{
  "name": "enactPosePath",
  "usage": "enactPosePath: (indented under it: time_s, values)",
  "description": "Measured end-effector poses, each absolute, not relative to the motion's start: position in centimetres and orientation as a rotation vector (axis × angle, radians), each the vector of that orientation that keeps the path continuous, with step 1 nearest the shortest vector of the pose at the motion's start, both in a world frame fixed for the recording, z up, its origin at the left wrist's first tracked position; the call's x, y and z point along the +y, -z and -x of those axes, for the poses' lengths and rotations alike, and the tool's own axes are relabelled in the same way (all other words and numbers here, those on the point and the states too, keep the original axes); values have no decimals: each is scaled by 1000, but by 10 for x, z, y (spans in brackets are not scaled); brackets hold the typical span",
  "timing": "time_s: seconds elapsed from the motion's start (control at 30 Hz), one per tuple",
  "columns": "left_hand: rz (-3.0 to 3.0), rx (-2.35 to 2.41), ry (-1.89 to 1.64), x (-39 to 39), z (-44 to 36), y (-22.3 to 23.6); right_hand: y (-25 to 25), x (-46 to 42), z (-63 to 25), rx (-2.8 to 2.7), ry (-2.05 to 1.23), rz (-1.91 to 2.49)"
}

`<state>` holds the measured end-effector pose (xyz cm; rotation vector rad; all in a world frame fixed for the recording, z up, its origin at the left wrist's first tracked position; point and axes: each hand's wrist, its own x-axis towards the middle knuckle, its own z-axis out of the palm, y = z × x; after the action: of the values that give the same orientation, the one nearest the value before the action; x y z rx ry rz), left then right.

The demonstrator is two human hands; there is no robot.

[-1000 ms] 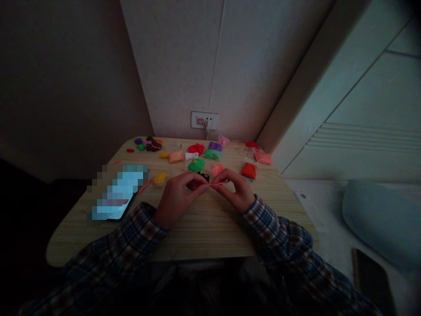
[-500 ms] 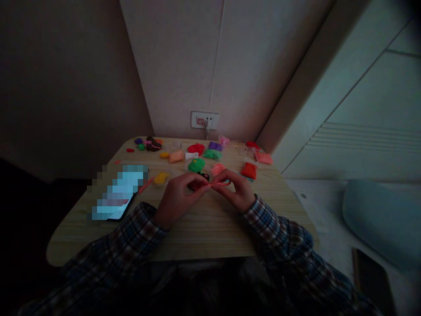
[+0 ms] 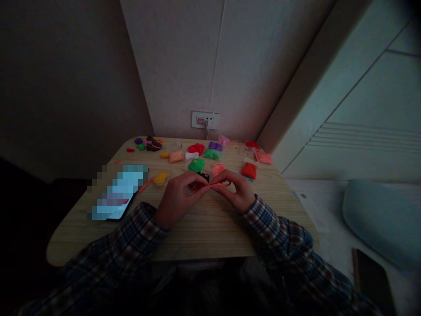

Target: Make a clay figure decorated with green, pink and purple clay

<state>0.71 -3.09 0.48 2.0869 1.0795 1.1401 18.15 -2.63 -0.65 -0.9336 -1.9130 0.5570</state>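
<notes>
L hand (image 3: 179, 195) & R hand (image 3: 238, 193) meet over the middle of the desk (image 3: 204, 237), fingertips together or nearly so. Both grips pinch a thin salmon-pink strip (image 3: 219, 184) btwn thumb & index; it extends right, into the R hand's curl. L hand comes in from near left, back of hand up, fingers bent; R mirrors it from near right, index arched, gap showing btwn it & thumb. Forearms in plaid sleeves (image 3: 140, 232) slant inward. Just far of the fingertips: black piece (image 3: 204, 177), partly hidden, then green lump (image 3: 196, 165) & pink packet (image 3: 217, 168). Left of L hand: yellow lump (image 3: 161, 177), then phone (image 3: 123, 208), screen partly pixelated. Far right of R hand: orange-red packet (image 3: 249, 170).
</notes>
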Motion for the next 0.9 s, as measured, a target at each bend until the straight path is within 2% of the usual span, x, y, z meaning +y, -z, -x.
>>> enactPosePath:
  time_s: [0.9]
  values:
    - [-2120,1059,-1125,-32,-8,-6,7,-26,-180,-1916,-585,926]
